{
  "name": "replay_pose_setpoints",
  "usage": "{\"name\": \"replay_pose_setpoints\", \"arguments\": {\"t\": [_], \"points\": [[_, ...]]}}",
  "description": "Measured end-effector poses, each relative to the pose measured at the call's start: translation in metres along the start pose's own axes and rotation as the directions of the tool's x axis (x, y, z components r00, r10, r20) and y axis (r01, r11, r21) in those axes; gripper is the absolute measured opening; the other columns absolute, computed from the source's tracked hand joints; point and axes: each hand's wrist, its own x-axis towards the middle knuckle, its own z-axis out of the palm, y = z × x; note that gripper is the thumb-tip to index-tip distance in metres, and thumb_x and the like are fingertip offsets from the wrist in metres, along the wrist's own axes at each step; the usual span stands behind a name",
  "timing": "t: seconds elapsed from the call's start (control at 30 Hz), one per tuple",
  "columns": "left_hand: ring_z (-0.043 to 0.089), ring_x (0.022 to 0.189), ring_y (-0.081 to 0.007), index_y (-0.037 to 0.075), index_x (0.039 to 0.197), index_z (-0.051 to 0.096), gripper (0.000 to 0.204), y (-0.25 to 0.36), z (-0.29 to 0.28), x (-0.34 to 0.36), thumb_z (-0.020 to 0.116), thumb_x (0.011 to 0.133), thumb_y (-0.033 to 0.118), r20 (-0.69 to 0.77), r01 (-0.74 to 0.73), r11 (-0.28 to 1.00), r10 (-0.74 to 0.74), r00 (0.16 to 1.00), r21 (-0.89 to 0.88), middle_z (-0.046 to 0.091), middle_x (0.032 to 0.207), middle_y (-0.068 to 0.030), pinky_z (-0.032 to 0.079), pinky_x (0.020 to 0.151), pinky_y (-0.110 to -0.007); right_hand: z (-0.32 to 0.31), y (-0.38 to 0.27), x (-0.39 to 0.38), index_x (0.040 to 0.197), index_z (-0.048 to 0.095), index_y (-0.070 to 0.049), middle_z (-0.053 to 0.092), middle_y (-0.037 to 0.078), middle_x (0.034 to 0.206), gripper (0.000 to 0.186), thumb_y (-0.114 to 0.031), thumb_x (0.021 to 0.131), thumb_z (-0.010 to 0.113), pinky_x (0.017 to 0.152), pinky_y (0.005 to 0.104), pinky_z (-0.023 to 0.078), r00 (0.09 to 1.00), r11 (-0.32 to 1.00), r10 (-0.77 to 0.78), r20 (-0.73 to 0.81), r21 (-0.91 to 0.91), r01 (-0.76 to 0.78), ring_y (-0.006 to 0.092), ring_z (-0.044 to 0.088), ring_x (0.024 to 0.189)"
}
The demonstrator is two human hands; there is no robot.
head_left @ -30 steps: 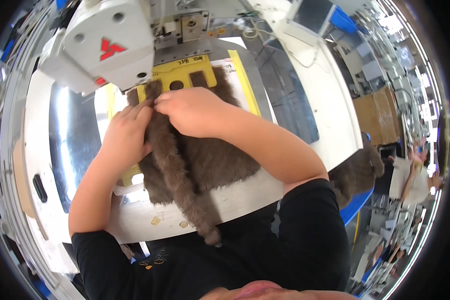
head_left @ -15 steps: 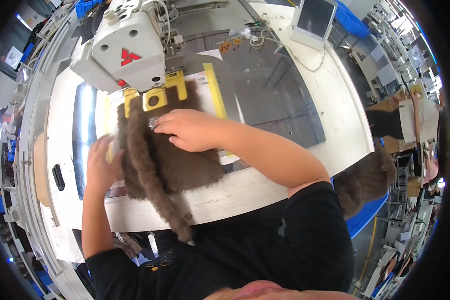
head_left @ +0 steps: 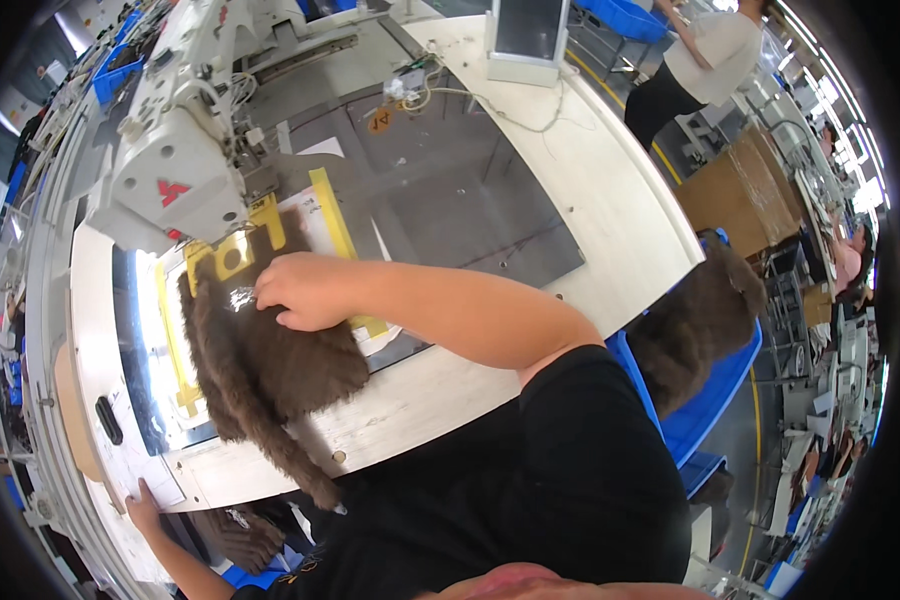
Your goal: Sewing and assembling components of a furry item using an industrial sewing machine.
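A brown plush fur piece (head_left: 310, 370) lies under the yellow clamp frame (head_left: 234, 256) of a white sewing machine (head_left: 170, 180). One long strip of it hangs over the table's front edge. My right hand (head_left: 315, 290) rests on the fur with fingers slightly bent and thumb apart. Its fingertips are beside a small shiny silvery patch (head_left: 241, 297), and I cannot make out what that is. My left hand (head_left: 144, 508) is at the table's front left edge, by a white paper sheet (head_left: 155, 480), fingers apart and holding nothing visible.
Below the table edge at left lies more brown fur (head_left: 235, 540). Blue bins (head_left: 705, 420) with brown fur (head_left: 695, 320) stand at the right. A screen (head_left: 526, 40) and a loose cable (head_left: 470, 92) are at the table's back. A person (head_left: 705, 60) stands beyond, near a large cardboard box (head_left: 740, 180).
My left hand has left the fur's left side and moved down to the table's front left edge. My right hand stays on the fur. The whole view has shifted.
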Motion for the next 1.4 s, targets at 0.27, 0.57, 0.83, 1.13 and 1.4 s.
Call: {"name": "replay_pose_setpoints", "arguments": {"t": [0.27,0.57,0.83,1.13,1.4], "points": [[0.065,0.116,-0.0404,-0.016,0.129,0.060,0.098,0.002,0.012,-0.004,0.082,0.080,0.066,-0.110,0.204,0.910,-0.259,0.960,-0.361,0.067,0.127,-0.0310,0.052,0.102,-0.046,-0.001,0.004,-0.006,0.120,0.072,-0.002,0.067,0.012,0.131,0.034,-0.017,0.090,0.069,0.109,0.0439,0.047,0.999,1.000,-0.017,-0.042,0.015,0.017,0.0330,0.059,0.124],[0.072,0.094,-0.0367,-0.019,0.116,0.066,0.064,-0.011,0.014,-0.006,0.074,0.095,0.041,-0.090,0.189,0.920,-0.233,0.968,-0.344,0.074,0.107,-0.0264,0.056,0.087,-0.046,-0.001,0.007,-0.004,0.122,0.071,-0.002,0.067,0.012,0.132,0.036,-0.019,0.090,0.070,0.110,0.0435,0.046,1.000,1.000,-0.011,0.014,0.013,0.011,0.0333,0.058,0.125],[0.071,0.103,-0.0385,-0.011,0.129,0.064,0.044,-0.026,-0.016,0.025,0.058,0.104,0.025,-0.415,-0.149,0.855,-0.083,0.906,-0.497,0.072,0.116,-0.0274,0.054,0.094,-0.044,-0.006,0.000,-0.005,0.120,0.072,-0.003,0.066,0.013,0.131,0.034,-0.019,0.090,0.071,0.110,0.0437,0.046,1.000,0.998,0.011,-0.020,0.067,-0.010,0.0335,0.057,0.127],[0.070,0.106,-0.0345,-0.006,0.130,0.064,0.046,0.009,-0.112,-0.008,0.053,0.107,0.033,-0.606,-0.166,0.834,-0.231,0.761,-0.526,0.072,0.120,-0.0235,0.053,0.094,-0.041,-0.012,-0.005,-0.006,0.125,0.070,-0.002,0.064,0.013,0.139,0.036,-0.017,0.092,0.070,0.113,0.0420,0.045,0.998,0.996,0.039,0.038,0.075,-0.042,0.0327,0.055,0.131],[0.071,0.102,-0.0343,-0.006,0.127,0.064,0.048,0.048,-0.157,-0.050,0.054,0.108,0.037,-0.636,-0.223,0.705,-0.397,0.662,-0.673,0.072,0.119,-0.0222,0.056,0.090,-0.040,-0.014,-0.004,-0.005,0.122,0.071,-0.002,0.065,0.012,0.136,0.036,-0.018,0.090,0.071,0.112,0.0426,0.045,0.999,0.996,0.033,0.034,0.085,-0.036,0.0320,0.056,0.130]]}}
